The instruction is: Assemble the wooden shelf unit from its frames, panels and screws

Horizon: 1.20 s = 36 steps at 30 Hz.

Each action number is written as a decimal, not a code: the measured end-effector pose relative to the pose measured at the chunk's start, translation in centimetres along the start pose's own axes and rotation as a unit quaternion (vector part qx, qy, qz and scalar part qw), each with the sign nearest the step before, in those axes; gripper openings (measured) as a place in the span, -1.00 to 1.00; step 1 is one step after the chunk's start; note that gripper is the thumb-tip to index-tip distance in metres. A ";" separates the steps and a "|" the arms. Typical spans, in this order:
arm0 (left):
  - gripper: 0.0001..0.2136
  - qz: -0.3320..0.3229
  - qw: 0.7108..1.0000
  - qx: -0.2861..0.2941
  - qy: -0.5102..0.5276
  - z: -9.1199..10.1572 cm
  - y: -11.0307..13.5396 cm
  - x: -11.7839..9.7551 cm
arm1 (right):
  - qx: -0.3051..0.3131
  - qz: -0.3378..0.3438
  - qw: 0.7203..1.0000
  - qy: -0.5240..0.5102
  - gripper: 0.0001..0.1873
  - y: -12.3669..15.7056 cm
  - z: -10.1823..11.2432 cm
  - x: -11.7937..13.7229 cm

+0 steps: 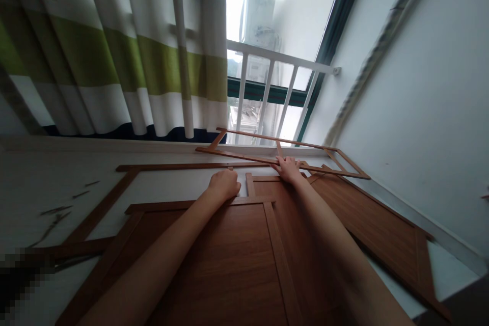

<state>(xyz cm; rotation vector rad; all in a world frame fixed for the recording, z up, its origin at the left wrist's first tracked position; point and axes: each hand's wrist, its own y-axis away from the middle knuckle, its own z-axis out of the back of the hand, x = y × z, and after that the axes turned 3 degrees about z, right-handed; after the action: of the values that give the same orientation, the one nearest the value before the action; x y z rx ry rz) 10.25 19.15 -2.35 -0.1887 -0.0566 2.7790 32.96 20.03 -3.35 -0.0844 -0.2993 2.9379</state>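
Two bare hands reach out, and I watch them from far off. My right hand (289, 169) bends its fingers around the front bar of a thin wooden frame (244, 157), close below a white rail (282, 56). My left hand (224, 183) is curled up tight; I cannot tell what is inside it. The frame's right end is near the wall (428, 86), so room is small there. More room shows on the left, over the pale surface (23, 188). The frame is long, brown and see-through, with short bars across. I count one curtain (160, 61), three solid wood panels (229, 244) and one open frame (106, 201) at the left
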 end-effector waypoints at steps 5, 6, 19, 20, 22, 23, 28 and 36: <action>-0.74 -0.019 1.000 0.009 0.000 -0.1 0.2 0.5 | -0.001 -0.037 0.999 -0.008 -0.49 -0.2 0.4 0.9; -0.73 -0.021 1.000 0.010 0.003 -0.1 0.3 0.6 | -0.001 -0.045 0.999 -0.010 -0.49 -0.4 0.6 1.0; -0.74 -0.019 0.999 -0.003 0.045 -0.9 0.8 1.3 | -0.051 -0.074 0.996 0.012 -0.65 -3.6 -0.2 3.6; -0.75 -0.018 0.999 -0.002 0.047 -0.9 0.8 1.4 | -0.054 -0.062 0.996 0.017 -0.65 -3.6 -0.3 3.5; -0.75 -0.017 0.999 0.002 0.051 -1.0 0.9 1.4 | -0.060 -0.031 0.997 0.028 -0.65 -3.4 -0.6 3.0; -0.75 -0.015 0.999 0.004 0.052 -1.0 0.9 1.4 | -0.064 -0.016 0.997 0.034 -0.64 -3.1 -0.6 2.6; -0.75 -0.013 0.998 0.008 0.059 -1.0 0.8 1.3 | -0.095 0.016 0.992 0.085 -0.67 -1.3 -0.1 0.3; -0.74 -0.018 0.998 -0.002 0.059 -1.0 0.7 1.4 | -0.064 0.055 0.990 0.112 -0.70 -0.6 1.0 0.2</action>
<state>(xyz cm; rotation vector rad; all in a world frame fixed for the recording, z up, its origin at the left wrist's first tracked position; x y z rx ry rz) 8.82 18.96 -3.57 -0.3495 -0.0359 2.7265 32.79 20.45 -2.24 -0.4588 -0.4600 2.9761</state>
